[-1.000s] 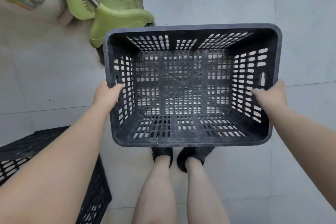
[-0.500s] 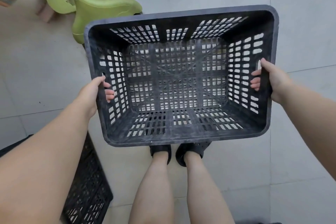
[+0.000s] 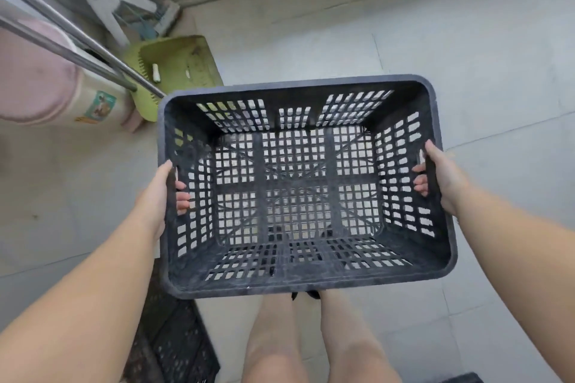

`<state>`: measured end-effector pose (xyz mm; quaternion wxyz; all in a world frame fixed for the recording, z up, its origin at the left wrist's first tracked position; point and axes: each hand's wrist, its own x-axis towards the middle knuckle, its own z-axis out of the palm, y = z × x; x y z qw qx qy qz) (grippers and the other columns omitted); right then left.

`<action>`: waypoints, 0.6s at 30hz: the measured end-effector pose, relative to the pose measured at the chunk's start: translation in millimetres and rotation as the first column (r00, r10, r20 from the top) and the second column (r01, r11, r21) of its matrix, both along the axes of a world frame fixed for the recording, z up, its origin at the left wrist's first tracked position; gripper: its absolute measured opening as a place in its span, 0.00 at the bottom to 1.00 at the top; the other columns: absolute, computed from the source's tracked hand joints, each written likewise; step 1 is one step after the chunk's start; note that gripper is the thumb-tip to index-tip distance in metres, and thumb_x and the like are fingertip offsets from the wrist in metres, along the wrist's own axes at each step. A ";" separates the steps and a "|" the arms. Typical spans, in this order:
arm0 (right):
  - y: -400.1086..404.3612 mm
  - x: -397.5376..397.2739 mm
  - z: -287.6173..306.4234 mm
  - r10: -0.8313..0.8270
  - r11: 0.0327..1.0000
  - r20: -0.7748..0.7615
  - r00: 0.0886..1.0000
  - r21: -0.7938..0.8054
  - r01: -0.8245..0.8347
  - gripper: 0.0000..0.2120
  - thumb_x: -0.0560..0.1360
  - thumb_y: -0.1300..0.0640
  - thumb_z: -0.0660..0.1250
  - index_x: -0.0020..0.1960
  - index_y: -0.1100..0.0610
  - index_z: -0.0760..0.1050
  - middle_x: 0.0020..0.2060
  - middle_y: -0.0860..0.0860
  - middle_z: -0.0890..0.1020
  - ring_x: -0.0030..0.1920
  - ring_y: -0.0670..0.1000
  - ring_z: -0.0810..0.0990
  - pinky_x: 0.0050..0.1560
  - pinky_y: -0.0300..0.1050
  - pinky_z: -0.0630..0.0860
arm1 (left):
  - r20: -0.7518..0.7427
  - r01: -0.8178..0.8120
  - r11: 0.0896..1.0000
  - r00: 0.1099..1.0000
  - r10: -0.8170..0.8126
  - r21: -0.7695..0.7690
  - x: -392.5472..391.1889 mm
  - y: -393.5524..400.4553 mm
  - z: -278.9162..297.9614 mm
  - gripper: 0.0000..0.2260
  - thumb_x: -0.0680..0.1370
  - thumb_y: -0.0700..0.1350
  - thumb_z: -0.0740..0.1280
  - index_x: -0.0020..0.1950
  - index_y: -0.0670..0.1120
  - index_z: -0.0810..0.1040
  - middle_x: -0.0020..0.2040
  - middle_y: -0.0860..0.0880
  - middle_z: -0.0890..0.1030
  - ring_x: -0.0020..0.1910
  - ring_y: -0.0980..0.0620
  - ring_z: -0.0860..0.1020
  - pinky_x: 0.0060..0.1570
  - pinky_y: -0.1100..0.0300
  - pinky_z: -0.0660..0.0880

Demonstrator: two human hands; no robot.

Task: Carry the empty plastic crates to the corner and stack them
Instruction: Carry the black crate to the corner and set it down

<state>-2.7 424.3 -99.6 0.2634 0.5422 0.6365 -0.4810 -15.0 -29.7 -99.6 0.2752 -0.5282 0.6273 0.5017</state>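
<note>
Pale floor tiles and a closed door now fill the view ahead as I turn, both hands hooked through the side handles of the empty black crate (image 3: 298, 196), left hand (image 3: 157, 196) and right hand (image 3: 443, 179) gripping. Held at waist height above my legs, it has left another dark crate (image 3: 177, 342) behind at lower left, so I judge the carry toward the corner is under way.

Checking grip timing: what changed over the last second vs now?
A second ago both hands pressed the outside of the black crate; now the left hand and right hand hook their fingers through its side handle slots. The view has swung toward the wall, bringing more of the green dustpan into sight. The crate stays level, empty and off the floor.
</note>
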 end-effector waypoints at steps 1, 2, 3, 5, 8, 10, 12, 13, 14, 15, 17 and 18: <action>-3.5 2.3 23.0 -0.019 1.000 -0.009 1.000 0.007 0.019 0.29 0.73 0.31 0.60 0.39 0.59 0.72 0.29 0.55 0.72 0.27 0.51 0.70 0.31 0.41 0.66 | -0.008 -0.008 1.000 1.000 0.008 -0.002 -5.9 -0.9 22.2 0.24 0.78 0.63 0.57 0.37 0.43 0.69 0.24 0.46 0.73 0.15 0.54 0.69 0.29 0.59 0.67; -6.9 5.2 47.2 -0.035 0.999 -0.020 0.999 0.009 0.036 0.29 0.73 0.32 0.60 0.39 0.59 0.72 0.30 0.55 0.72 0.28 0.51 0.70 0.31 0.42 0.66 | -0.020 0.000 1.000 1.000 0.000 -0.009 -11.3 -3.9 45.2 0.24 0.77 0.64 0.57 0.37 0.43 0.69 0.24 0.46 0.73 0.14 0.54 0.69 0.29 0.60 0.66; -9.5 7.4 71.6 -0.047 0.999 -0.033 0.998 0.001 0.047 0.29 0.74 0.32 0.60 0.39 0.59 0.72 0.30 0.55 0.72 0.28 0.52 0.70 0.31 0.42 0.66 | -0.032 0.008 1.000 0.999 -0.009 -0.023 -16.3 -6.7 68.8 0.24 0.77 0.64 0.58 0.38 0.43 0.70 0.24 0.45 0.73 0.14 0.54 0.68 0.29 0.59 0.65; -13.8 9.1 119.0 -0.074 0.997 -0.069 0.995 -0.012 0.073 0.28 0.74 0.33 0.60 0.39 0.59 0.72 0.30 0.55 0.72 0.28 0.51 0.69 0.31 0.42 0.66 | -0.060 0.011 0.999 0.998 -0.014 -0.043 -26.0 -11.5 115.6 0.24 0.75 0.64 0.60 0.39 0.42 0.71 0.22 0.46 0.74 0.14 0.53 0.69 0.28 0.59 0.65; -23.1 12.4 189.4 -0.127 0.991 -0.125 0.984 0.019 0.131 0.28 0.73 0.33 0.62 0.38 0.59 0.72 0.28 0.54 0.73 0.26 0.51 0.69 0.30 0.41 0.66 | -0.149 0.037 0.997 0.988 -0.046 -0.064 -38.8 -14.4 184.4 0.24 0.74 0.64 0.62 0.38 0.42 0.72 0.17 0.49 0.74 0.14 0.54 0.69 0.27 0.59 0.65; -28.0 14.8 232.9 -0.159 0.983 -0.186 0.970 0.065 0.173 0.28 0.72 0.32 0.63 0.37 0.59 0.73 0.27 0.54 0.74 0.25 0.51 0.70 0.29 0.42 0.67 | -0.201 0.038 0.997 0.978 -0.051 -0.066 -44.2 -11.1 230.8 0.24 0.74 0.65 0.63 0.38 0.42 0.72 0.18 0.49 0.74 0.14 0.54 0.69 0.26 0.60 0.66; -31.3 17.8 268.0 -0.185 0.972 -0.244 0.952 0.099 0.214 0.30 0.71 0.31 0.62 0.37 0.60 0.74 0.27 0.54 0.75 0.25 0.51 0.71 0.30 0.43 0.68 | -0.251 0.026 0.998 0.967 -0.041 -0.065 -48.4 -9.8 267.6 0.26 0.73 0.66 0.63 0.37 0.42 0.72 0.19 0.48 0.74 0.17 0.53 0.69 0.26 0.60 0.66; -33.4 21.4 287.0 -0.202 0.966 -0.274 0.940 0.101 0.237 0.31 0.70 0.30 0.62 0.36 0.60 0.75 0.27 0.54 0.75 0.25 0.51 0.71 0.31 0.43 0.69 | -0.280 0.022 0.998 0.959 -0.039 -0.062 -49.8 -8.1 287.3 0.27 0.72 0.67 0.63 0.37 0.41 0.73 0.20 0.47 0.74 0.19 0.52 0.69 0.26 0.59 0.66; -34.9 25.4 303.6 -0.214 0.960 -0.302 0.929 0.110 0.257 0.32 0.69 0.29 0.61 0.36 0.60 0.75 0.27 0.54 0.76 0.25 0.51 0.72 0.32 0.43 0.70 | -0.306 0.023 0.997 0.951 -0.043 -0.070 -50.6 -6.7 304.2 0.28 0.71 0.69 0.63 0.37 0.41 0.73 0.23 0.45 0.75 0.20 0.51 0.70 0.26 0.59 0.67; -35.7 29.3 318.6 -0.228 0.953 -0.328 0.917 0.117 0.279 0.33 0.69 0.28 0.61 0.36 0.60 0.76 0.28 0.53 0.76 0.26 0.50 0.72 0.33 0.43 0.72 | -0.323 0.026 0.996 0.945 -0.051 -0.081 -50.6 -4.7 319.3 0.30 0.71 0.70 0.62 0.38 0.41 0.74 0.27 0.44 0.75 0.22 0.50 0.70 0.26 0.59 0.67; -34.2 33.0 342.8 -0.268 0.934 -0.387 0.882 0.120 0.336 0.33 0.70 0.28 0.60 0.37 0.60 0.76 0.29 0.53 0.77 0.26 0.50 0.73 0.34 0.43 0.74 | -0.353 0.038 0.996 0.933 -0.064 -0.080 -52.7 0.6 343.9 0.30 0.70 0.70 0.61 0.39 0.41 0.74 0.29 0.44 0.75 0.21 0.51 0.70 0.26 0.59 0.67; -32.7 36.2 351.8 -0.286 0.922 -0.408 0.867 0.129 0.365 0.33 0.70 0.29 0.60 0.37 0.60 0.76 0.29 0.53 0.78 0.26 0.50 0.73 0.34 0.43 0.75 | -0.369 0.044 0.995 0.927 -0.072 -0.085 -53.4 4.1 352.5 0.30 0.71 0.70 0.61 0.39 0.41 0.74 0.28 0.44 0.75 0.19 0.51 0.70 0.25 0.60 0.66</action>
